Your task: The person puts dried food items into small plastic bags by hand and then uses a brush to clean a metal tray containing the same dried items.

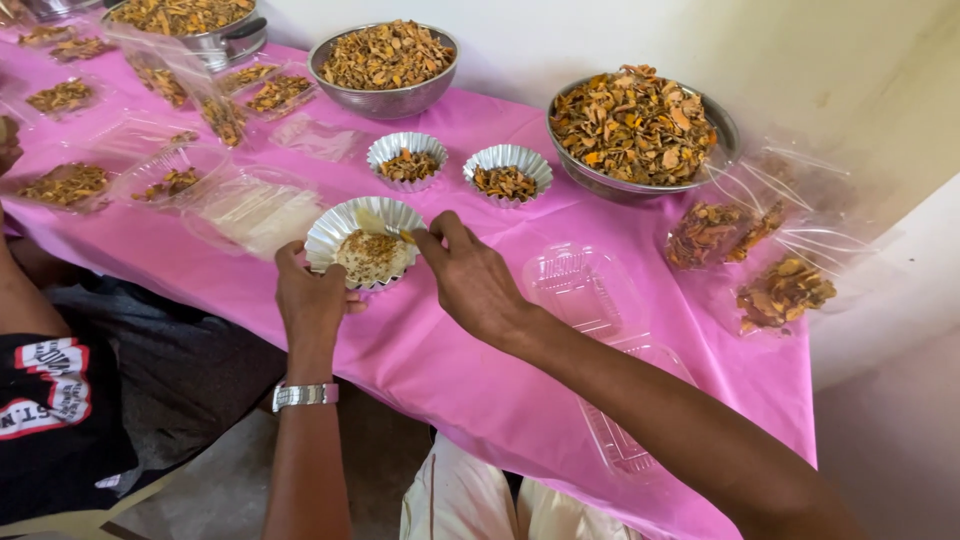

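- Nearest, low in the frame: the left hand (312, 295), a metal watch (305, 395) on its wrist, has its fingers curled round the near-left rim of a crinkled round silver foil cup (352, 228) holding pale crumbly mix, and grips it just above the bench (440, 370) with its pink plastic cover.
- The right hand (472, 280) comes in from the lower right; thumb and forefinger are pinched together on a small yellowish bit at the cup's right rim. The cup lies left of those fingertips and touches them, so both hands are on it.
- To the right on the bench lie two empty clear plastic clamshell boxes (585, 290).
- Further up, mid-frame, stand two smaller fluted foil cups (407, 160) with brown dried pieces.
- Behind them are two steel bowls (385, 65) heaped with orange-brown dried chips, with a third at the upper left edge.
- Filled clear packets (65, 185) crowd the left; I can't count them surely. Three or so lie at far right.
- Another person's dark sleeve (50, 400) shows at lower left.
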